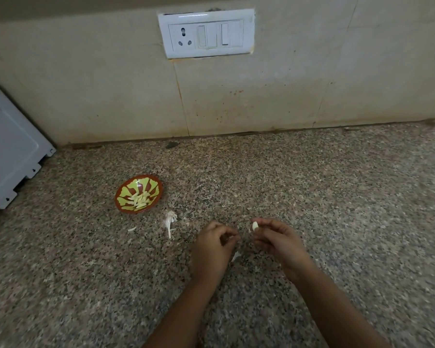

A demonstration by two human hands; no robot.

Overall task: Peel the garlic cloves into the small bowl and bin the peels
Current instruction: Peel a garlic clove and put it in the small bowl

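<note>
My right hand point(274, 238) pinches a pale peeled garlic clove point(255, 226) between thumb and fingertips, above the granite counter. My left hand point(215, 243) is just to its left, fingers curled with thumb and fingertips together; whether a bit of peel is between them I cannot tell. A thin peel piece point(235, 256) lies below the two hands. The small red bowl point(122, 209) with a yellow-green pattern sits farther left and holds several peeled cloves point(140, 199). A garlic stem with papery skin point(169, 220) lies on the counter between the bowl and my hands.
Small peel scraps point(132, 229) lie near the stem. A grey appliance point(8, 151) stands at the left edge. The tiled wall carries a white socket and switch plate point(206, 33). The speckled counter point(337, 197) stretches right.
</note>
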